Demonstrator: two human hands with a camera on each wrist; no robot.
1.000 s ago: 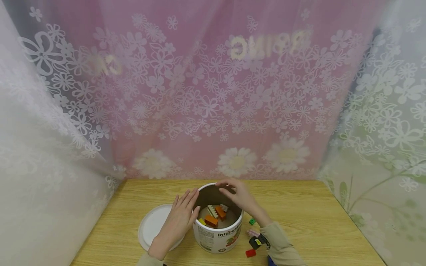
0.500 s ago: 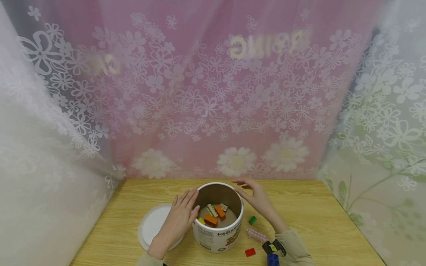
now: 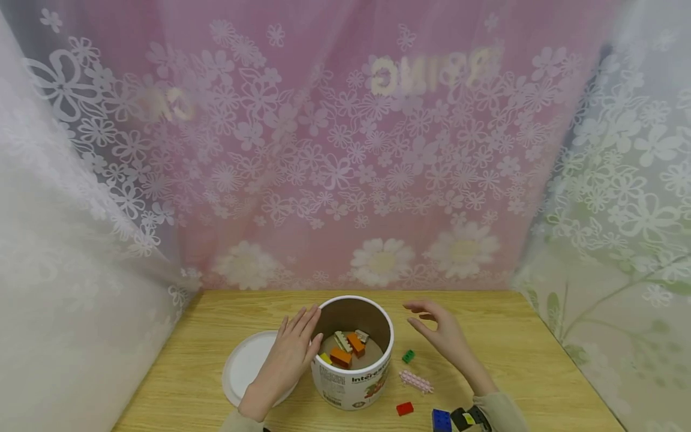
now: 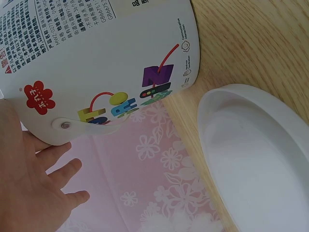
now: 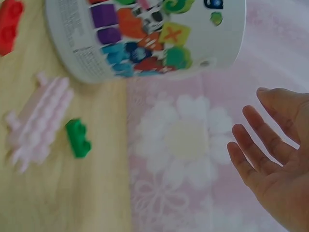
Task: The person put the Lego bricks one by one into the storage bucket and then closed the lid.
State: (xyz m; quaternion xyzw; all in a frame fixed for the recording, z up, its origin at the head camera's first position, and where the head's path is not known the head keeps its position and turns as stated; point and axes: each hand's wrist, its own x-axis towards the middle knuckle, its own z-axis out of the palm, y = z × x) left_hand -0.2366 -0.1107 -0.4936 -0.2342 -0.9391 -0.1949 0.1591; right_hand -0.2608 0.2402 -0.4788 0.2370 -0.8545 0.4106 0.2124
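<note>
A white printed bucket [image 3: 352, 384] stands upright with its top off. Inside lie orange bricks [image 3: 341, 358], a pale toothed piece [image 3: 342, 341] and a bit of yellow. My left hand [image 3: 291, 351] rests against the bucket's left rim with its fingers extended; the left wrist view shows that hand [image 4: 38, 179] beside the bucket wall. To the right of the bucket, apart from it, my right hand [image 3: 442, 333] hovers with loosely bent fingers and holds nothing. Below it on the table are a green brick [image 3: 408, 356] and a pink knobbly piece [image 3: 415, 381].
A white round lid [image 3: 245, 366] lies left of the bucket, partly behind my left arm. A red brick [image 3: 405, 408] and a blue brick [image 3: 441, 420] sit near the front. Flowered curtains [image 3: 345, 180] hang around the wooden table [image 3: 496, 336].
My right hand has moved from over the bucket's rim out to the right, uncovering the pink piece and the blue brick. The left hand has stayed at the rim.
</note>
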